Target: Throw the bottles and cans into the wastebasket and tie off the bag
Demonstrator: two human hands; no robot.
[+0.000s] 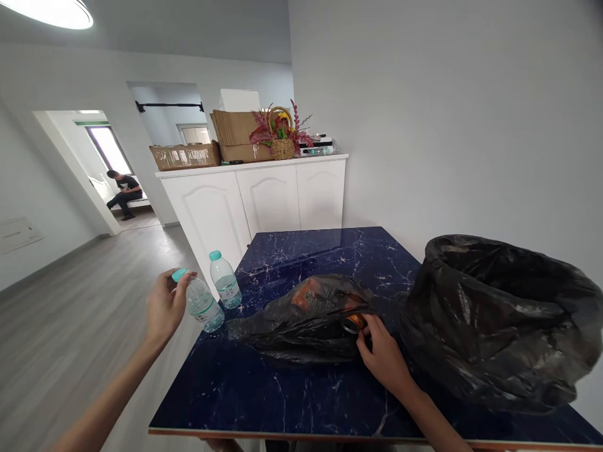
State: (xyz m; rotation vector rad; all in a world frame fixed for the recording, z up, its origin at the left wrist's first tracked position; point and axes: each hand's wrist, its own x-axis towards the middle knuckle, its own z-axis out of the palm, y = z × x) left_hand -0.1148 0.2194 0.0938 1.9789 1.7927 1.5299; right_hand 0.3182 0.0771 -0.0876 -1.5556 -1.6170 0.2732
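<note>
My left hand [166, 306] is closed around the turquoise cap of a clear plastic water bottle [205, 306], which leans toward the hand at the table's left edge. A second water bottle [225, 280] with the same cap stands upright just behind it. In the middle of the table lies a crumpled black plastic bag [301, 323], with orange shapes showing through its thin film. At the bag's right end, my right hand [380, 351] has its fingers curled at an orange can [354, 322] with a silvery end. The bag hides the rest of the can.
A large open black bag [499, 326] stands at the table's right, beside my right forearm. The dark blue marbled table [320, 402] meets a wall. Behind are a white cabinet [268, 194], cardboard boxes [240, 135] and a flower basket [282, 148]. A person [126, 188] sits in a far room.
</note>
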